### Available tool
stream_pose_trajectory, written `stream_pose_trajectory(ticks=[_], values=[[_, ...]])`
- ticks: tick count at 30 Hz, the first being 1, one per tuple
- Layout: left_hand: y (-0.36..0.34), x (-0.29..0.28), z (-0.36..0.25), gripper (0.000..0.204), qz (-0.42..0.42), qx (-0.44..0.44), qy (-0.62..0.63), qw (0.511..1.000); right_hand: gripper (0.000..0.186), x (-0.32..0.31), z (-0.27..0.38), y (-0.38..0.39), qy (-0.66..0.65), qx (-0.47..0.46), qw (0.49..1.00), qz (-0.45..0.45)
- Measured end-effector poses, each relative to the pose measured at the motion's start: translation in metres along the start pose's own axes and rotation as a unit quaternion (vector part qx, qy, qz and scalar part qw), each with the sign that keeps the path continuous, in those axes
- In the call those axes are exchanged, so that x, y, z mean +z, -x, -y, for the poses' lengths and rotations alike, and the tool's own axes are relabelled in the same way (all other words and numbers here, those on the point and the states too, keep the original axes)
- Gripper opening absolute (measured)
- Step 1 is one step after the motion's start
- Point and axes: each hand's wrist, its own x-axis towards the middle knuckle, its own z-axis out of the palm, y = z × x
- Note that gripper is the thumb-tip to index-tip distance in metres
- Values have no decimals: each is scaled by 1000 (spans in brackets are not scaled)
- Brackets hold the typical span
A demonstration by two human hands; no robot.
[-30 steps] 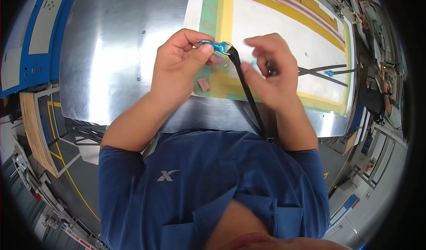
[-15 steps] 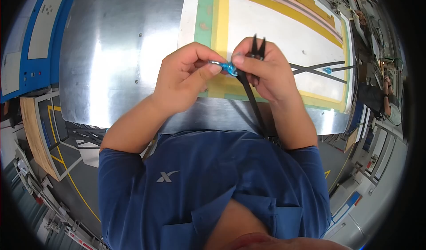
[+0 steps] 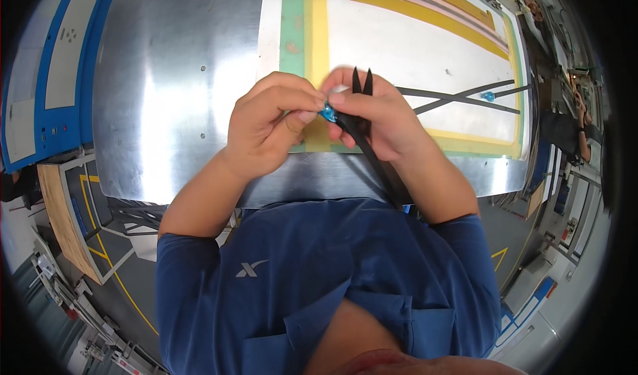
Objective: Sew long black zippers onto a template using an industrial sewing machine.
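Observation:
My left hand (image 3: pixel 264 119) is closed in a pinch on a small blue fitting (image 3: pixel 327 112), which has a black strap (image 3: pixel 375 155) running from it down toward my body. My right hand (image 3: pixel 385 125) is also closed, with its thumb at the blue fitting, and holds a black pointed tool (image 3: pixel 367 82), like scissors, whose two tips point up and away from me. The fitting's far end is hidden by my fingertips.
A steel table (image 3: pixel 166 49) carries a white taped board (image 3: pixel 425 52). Crossed black straps (image 3: pixel 495 107), another blue fitting (image 3: pixel 487 96) and long mustard strips (image 3: pixel 425 16) lie on it. A blue cabinet (image 3: pixel 50 96) stands left; another person's arm (image 3: pixel 583 145) is at far right.
Both hands have come lower with the blue fitting. My right hand, spread beside the strap a second ago, has closed in at the fitting, with the black tool's tips now showing upright.

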Motion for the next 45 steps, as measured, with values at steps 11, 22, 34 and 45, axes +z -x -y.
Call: stream_pose_trajectory(ticks=[11,22,34,45], values=[[2,0,3,13,-2,-71,113,991,23,9,0,3,264,-94,952,-122],[-7,1,-12,25,58,-269,-4,961,35,5,-12,4,312,-61,942,-106],[-40,-16,-8,16,45,-174,-186,966,40,-36,15,81,455,35,889,-35],[-132,-16,35,29,4,-205,-253,945,12,-100,124,123,606,-32,776,-174]])
